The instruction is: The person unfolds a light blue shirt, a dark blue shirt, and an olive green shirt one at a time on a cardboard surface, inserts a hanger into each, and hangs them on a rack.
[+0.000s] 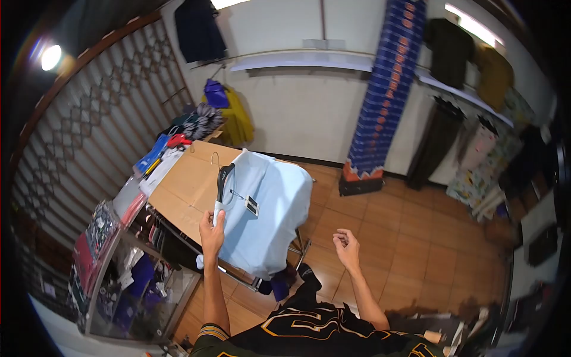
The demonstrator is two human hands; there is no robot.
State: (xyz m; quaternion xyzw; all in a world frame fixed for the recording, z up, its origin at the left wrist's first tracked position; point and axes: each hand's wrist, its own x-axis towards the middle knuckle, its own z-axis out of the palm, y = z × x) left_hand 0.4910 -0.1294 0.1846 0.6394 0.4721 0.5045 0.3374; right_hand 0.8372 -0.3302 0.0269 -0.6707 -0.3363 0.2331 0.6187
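A light blue shirt (270,205) lies spread over a cardboard-topped table, hanging down past its right and near edges. The black hanger (223,178) sits in its neck, with the metal hook resting over the cardboard. A black-and-white tag (251,206) lies on the shirt below the neck opening. My left hand (212,232) pinches the shirt's near shoulder by the end of the hanger, thumb on top. Off to the right of the table, my right hand (346,245) is raised over the floor, fingers loosely bent, touching nothing.
Bare cardboard (184,187) covers the table's left part. A glass display case (131,291) with packed goods stands at the near left. Folded clothes (199,122) are piled at the back. A tall blue banner (383,95) stands by the far wall; garments hang at the right.
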